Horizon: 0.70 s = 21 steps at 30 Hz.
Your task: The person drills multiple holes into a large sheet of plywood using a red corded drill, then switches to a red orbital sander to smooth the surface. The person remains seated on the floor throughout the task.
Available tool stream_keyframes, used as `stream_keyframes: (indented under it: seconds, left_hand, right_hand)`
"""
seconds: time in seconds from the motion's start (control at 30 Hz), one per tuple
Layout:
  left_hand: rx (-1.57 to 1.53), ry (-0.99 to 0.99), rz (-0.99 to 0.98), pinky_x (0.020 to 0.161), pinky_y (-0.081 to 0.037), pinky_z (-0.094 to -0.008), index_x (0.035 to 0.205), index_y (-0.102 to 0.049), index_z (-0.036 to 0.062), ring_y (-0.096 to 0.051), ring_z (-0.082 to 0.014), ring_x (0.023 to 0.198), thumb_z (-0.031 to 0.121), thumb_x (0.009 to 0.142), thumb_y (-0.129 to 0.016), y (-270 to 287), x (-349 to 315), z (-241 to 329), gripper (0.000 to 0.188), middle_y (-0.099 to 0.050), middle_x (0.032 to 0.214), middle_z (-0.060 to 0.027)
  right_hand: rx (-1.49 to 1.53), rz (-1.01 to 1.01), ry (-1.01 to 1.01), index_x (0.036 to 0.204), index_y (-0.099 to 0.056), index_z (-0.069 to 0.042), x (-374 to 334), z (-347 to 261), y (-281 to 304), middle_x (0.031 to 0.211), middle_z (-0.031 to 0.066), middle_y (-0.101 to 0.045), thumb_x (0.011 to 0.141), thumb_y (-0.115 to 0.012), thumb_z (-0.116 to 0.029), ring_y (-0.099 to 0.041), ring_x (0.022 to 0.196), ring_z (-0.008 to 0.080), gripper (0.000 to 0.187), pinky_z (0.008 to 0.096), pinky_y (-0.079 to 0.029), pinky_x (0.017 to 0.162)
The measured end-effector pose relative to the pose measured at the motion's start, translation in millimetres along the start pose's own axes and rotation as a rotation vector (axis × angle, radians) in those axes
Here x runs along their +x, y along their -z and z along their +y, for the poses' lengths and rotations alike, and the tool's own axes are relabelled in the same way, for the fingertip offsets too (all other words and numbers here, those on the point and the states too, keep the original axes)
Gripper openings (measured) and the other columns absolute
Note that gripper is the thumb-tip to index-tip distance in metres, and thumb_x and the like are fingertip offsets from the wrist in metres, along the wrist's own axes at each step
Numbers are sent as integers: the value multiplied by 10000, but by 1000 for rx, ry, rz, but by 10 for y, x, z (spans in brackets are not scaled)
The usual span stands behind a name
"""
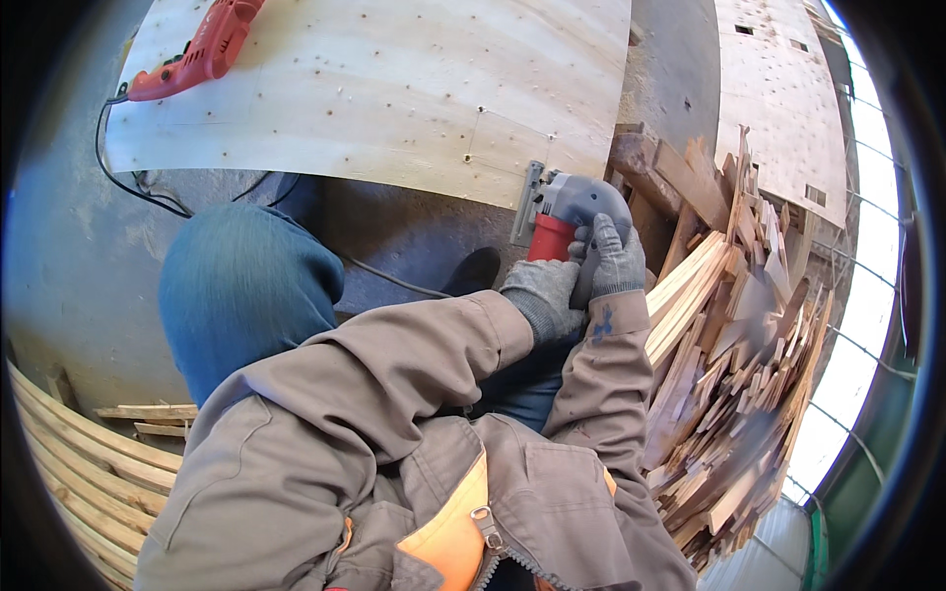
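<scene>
A red and grey jigsaw (pixel 591 200) is gripped in both hands at the near right edge of a pale plywood sheet (pixel 374 94). Its metal base plate (pixel 527 204) is turned on edge toward the sheet; whether it touches the wood, I cannot tell. My left hand (pixel 544 294), in a grey glove, closes around the tool's lower body below the red part. Higher up, my right hand (pixel 613 258), also gloved, wraps the grey handle side. Thin pencil lines and two small dark holes mark the plywood close to the jigsaw. The blade is not visible.
A red corded power tool (pixel 202 54) lies on the plywood's far left corner. Black cable (pixel 148 194) runs along the floor past my knee. A heap of wood offcuts (pixel 739 364) rises at right, long timber strips (pixel 89 483) lie at left, and another plywood sheet (pixel 783 89) is far right.
</scene>
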<state>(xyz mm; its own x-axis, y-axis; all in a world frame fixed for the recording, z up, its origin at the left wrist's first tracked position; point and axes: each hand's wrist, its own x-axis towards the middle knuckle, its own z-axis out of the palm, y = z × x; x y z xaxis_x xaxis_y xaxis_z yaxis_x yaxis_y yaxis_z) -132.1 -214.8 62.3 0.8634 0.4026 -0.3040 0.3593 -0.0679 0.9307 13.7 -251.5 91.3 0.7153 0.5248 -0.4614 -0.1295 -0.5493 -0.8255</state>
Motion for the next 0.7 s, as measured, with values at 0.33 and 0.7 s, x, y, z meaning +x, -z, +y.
stream_keyframes:
  seconds: [0.33, 0.7]
  left_hand:
    - [28, -48, 101, 887, -546, -498, 1190, -602, 115, -697, -412, 975, 484, 730, -797, -151, 79, -93, 622, -719, 1051, -199]
    - [-17, -15, 39, 873, -549, -512, 1173, -605, 101, -700, -410, 953, 443, 727, -792, -141, 116, -83, 592, -719, 1029, -195]
  right_hand:
    - [15, 47, 53, 1244, -534, -10, 21, 75, -10, 915, 139, -691, 954, -741, -227, -670, 668, 213, 416, 332, -556, 580]
    - [55, 57, 22, 1205, -539, -13, -17, 26, -32, 866, 131, -673, 958, -731, -182, -639, 621, 198, 355, 319, -535, 532]
